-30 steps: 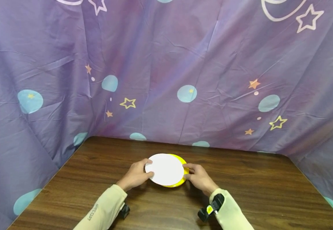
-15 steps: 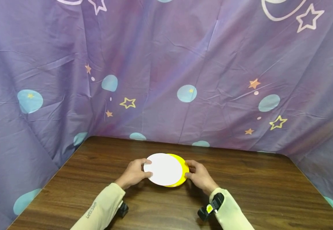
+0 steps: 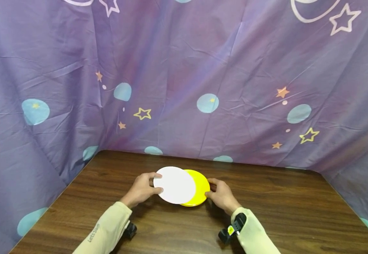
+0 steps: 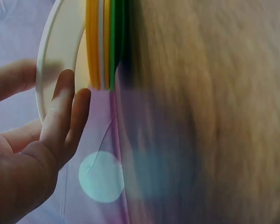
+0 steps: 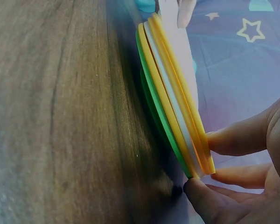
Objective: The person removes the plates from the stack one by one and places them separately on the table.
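A round white plate (image 3: 174, 185) overlaps a yellow plate (image 3: 202, 188) near the middle of the table, shifted to its left. My left hand (image 3: 139, 188) grips the white plate by its left rim, thumb on the near side; the left wrist view shows fingers beneath the plate. Below the white plate is a stack of yellow, white and green plates (image 5: 177, 102), seen edge-on in the right wrist view. My right hand (image 3: 223, 197) pinches the stack's right edge, with fingers above and below the rims. The green plate (image 4: 116, 42) is at the bottom.
A dark wood-grain table (image 3: 266, 204) lies under the plates. Purple cloth (image 3: 177, 70) with stars and blue dots hangs behind it and at both sides. Black wrist devices (image 3: 230, 233) sit under the light sleeves.
My left hand has drawn the white plate to the left, so more of the yellow plate shows. The right hand has stayed almost in place at the stack's right edge.
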Tool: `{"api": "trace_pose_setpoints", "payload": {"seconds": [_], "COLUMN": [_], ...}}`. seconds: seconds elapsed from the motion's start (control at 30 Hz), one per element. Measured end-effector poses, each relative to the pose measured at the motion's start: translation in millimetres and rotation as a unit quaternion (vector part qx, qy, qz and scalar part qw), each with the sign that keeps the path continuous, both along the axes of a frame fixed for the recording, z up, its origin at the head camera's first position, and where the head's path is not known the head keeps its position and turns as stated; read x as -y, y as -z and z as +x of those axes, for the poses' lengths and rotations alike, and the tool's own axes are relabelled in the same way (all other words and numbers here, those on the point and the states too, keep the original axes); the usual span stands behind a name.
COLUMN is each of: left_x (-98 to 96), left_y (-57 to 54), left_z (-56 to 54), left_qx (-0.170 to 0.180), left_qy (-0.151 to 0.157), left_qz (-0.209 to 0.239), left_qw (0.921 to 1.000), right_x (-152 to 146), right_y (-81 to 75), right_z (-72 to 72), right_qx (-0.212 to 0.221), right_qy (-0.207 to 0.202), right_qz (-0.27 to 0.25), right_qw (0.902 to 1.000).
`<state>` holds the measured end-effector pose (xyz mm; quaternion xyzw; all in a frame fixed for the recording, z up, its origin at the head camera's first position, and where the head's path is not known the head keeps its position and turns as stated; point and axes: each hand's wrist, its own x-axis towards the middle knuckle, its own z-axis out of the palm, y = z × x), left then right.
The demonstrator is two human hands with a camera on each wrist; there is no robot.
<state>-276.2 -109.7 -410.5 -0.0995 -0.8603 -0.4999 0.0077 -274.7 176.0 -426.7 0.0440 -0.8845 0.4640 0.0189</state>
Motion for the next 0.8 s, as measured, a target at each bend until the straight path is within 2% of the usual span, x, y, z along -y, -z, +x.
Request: {"api": "trace_pose_setpoints", "payload": {"seconds": [0.17, 0.4, 0.67, 0.8], "left_x": [12.3, 34.8, 61.6, 72.0], "left_y": [-4.0, -5.0, -4.6, -3.6], "left_z": [-0.4, 0.8, -2.4, -2.9], "left_qx": [0.004, 0.023, 0.07, 0.059], "left_qy": [0.003, 0.017, -0.007, -0.036], "left_qz": [0.016, 0.065, 0.1, 0.084], "left_qw": [0.9999, 0.9974, 0.9926, 0.9941], "right_x": [0, 0, -1, -1], "right_y": [-0.4, -2.1, -3.5, -2.1], "right_z": [-0.1, 0.6, 0.6, 0.7], "right_qx": [0.001, 0.001, 0.008, 0.004], "right_qy": [-0.003, -0.008, -0.01, -0.01], "right_qz": [0.011, 0.014, 0.016, 0.016], "right_qw": [0.9999, 0.9999, 0.9998, 0.9998]}}
